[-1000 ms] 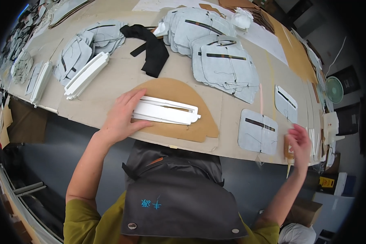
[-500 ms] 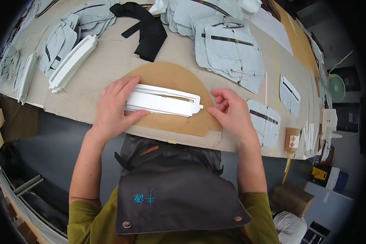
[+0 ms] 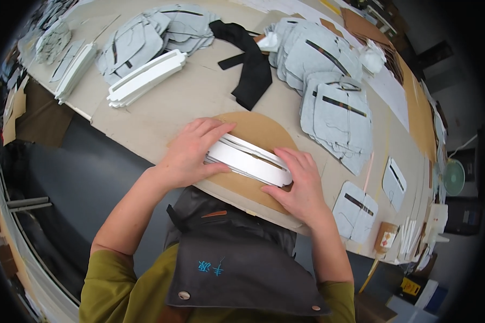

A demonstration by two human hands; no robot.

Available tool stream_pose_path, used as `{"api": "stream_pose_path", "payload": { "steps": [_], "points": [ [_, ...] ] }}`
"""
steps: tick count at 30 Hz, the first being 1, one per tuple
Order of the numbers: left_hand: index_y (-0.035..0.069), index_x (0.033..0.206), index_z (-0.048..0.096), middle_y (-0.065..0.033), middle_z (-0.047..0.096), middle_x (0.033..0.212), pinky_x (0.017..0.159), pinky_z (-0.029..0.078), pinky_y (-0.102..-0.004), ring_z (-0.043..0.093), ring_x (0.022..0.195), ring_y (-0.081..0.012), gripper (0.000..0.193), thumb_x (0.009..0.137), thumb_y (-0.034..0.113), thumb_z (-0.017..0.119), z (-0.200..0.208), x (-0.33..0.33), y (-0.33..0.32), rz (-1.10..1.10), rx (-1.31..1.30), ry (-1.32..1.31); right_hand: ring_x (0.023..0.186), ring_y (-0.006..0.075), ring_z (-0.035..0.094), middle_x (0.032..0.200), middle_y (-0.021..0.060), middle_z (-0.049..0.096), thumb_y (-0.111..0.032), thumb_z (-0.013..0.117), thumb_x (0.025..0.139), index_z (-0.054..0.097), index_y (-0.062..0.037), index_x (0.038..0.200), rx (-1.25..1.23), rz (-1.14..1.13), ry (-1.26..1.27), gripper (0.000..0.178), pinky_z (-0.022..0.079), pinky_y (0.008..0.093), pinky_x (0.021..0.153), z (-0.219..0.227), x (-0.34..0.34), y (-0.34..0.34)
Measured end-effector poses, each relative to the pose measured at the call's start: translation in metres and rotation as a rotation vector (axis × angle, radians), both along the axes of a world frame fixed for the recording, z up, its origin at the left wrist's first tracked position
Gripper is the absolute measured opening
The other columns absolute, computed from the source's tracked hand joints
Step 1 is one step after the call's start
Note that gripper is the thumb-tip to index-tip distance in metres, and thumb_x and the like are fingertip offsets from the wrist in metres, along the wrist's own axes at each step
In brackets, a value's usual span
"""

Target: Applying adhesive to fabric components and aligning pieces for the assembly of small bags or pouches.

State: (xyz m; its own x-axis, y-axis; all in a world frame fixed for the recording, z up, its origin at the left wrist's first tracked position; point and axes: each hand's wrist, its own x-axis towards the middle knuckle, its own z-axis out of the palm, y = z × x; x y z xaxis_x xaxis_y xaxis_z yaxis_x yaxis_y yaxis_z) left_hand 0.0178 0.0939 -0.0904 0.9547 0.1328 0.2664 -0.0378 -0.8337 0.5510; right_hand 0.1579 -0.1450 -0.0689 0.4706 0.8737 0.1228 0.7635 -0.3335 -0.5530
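You are gripping a white slotted stack (image 3: 248, 161) at both ends, your left hand (image 3: 191, 151) closing part-way around its left end and your right hand (image 3: 303, 185) closing part-way around its right end. Each hand is keeping only the stack's width between its thumb and fingers, the thumbs pressing along the side toward you and the fingers along the far side. The stack is lying on a brown rounded board (image 3: 269, 128), which is resting just inside the near edge of the bench (image 3: 199, 94). Toward the bench's left end, another white stack (image 3: 148, 78) is lying beside grey panels (image 3: 132, 43). A black cloth (image 3: 250, 64) is lying beyond the board, toward the far edge. Near the bench's right near corner, a brown bottle (image 3: 385, 237) is lying with its nozzle sticking out past the edge.
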Motion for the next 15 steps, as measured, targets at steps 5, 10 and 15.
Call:
{"api": "stream_pose_path", "payload": {
  "steps": [5, 10, 15],
  "points": [
    [0.006, 0.142, 0.044, -0.0149, 0.054, 0.126, 0.104, 0.04, -0.0416, 0.048, 0.12, -0.0352, 0.084, 0.07, 0.024, 0.084, 0.006, -0.001, 0.004, -0.04, -0.096, 0.109, 0.115, 0.0344, 0.051, 0.122, 0.0147, 0.062, -0.016, 0.083, 0.068, 0.06, -0.003, 0.123, 0.051, -0.043, 0.06, 0.062, 0.043, 0.0423, 0.099, -0.004, -0.004, 0.003],
    [0.005, 0.142, 0.043, -0.0133, 0.055, 0.125, 0.105, 0.04, -0.0407, 0.049, 0.12, -0.0338, 0.083, 0.07, 0.018, 0.084, 0.007, -0.006, 0.015, -0.039, -0.205, 0.053, 0.113, 0.0348, 0.052, 0.12, 0.0144, 0.063, -0.013, 0.083, 0.067, 0.061, -0.0039, 0.122, 0.079, -0.059, 0.072, 0.06, 0.043, 0.0423, 0.098, -0.007, -0.006, 0.002],
    [0.006, 0.14, 0.046, -0.0115, 0.058, 0.123, 0.104, 0.041, -0.0402, 0.052, 0.117, -0.0323, 0.079, 0.071, 0.013, 0.083, 0.0, -0.013, 0.017, -0.028, -0.213, -0.002, 0.112, 0.0343, 0.053, 0.118, 0.0136, 0.063, -0.012, 0.084, 0.066, 0.062, -0.005, 0.121, 0.138, -0.073, 0.046, 0.06, 0.042, 0.0428, 0.098, -0.017, -0.007, 0.003]
  ]
}}
